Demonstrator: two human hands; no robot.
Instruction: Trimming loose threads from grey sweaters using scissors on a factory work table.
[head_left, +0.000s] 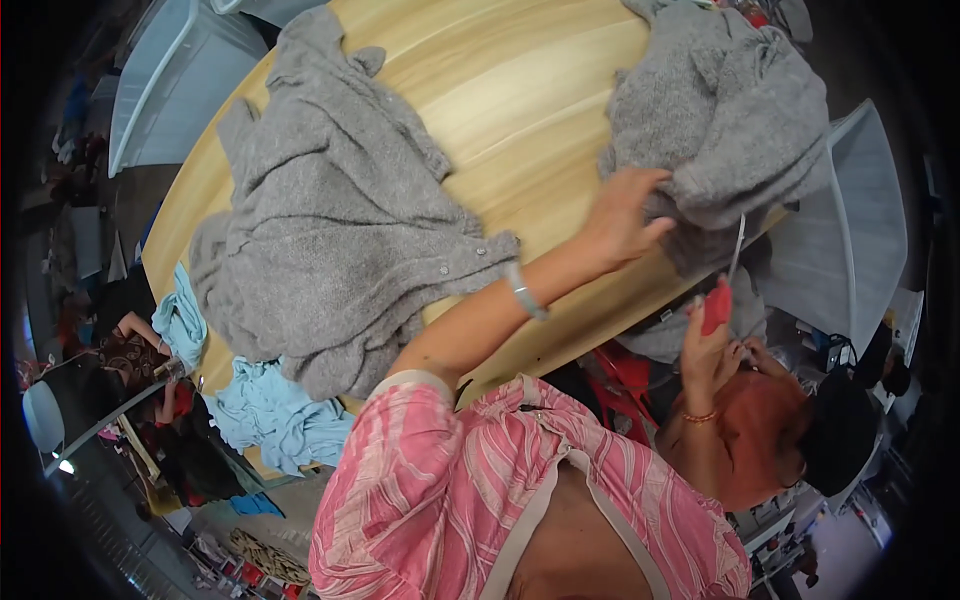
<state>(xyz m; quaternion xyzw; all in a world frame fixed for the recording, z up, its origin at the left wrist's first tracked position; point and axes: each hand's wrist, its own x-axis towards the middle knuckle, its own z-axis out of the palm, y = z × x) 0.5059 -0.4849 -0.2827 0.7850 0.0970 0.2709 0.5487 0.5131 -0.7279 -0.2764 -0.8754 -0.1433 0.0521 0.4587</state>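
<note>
My left hand (pixel 622 215) reaches across the wooden table (pixel 520 110) and grips the edge of a bunched grey knit garment (pixel 720 110) at the table's right side. A pale bangle sits on that wrist. My right hand (pixel 712 340) is lower, off the table's edge, closed around a small red tool (pixel 716 305). A thin white strip (pixel 738 240) rises from the tool toward the grey garment. That wrist wears an orange bead bracelet. My pink patterned top fills the lower middle.
A second grey knit cardigan (pixel 330 230) with buttons lies spread on the table's left half. Light blue cloth (pixel 265 405) hangs over the near-left edge. White chairs (pixel 860 230) stand around. One person (pixel 820 440) is close at the right, another (pixel 130 350) at the left.
</note>
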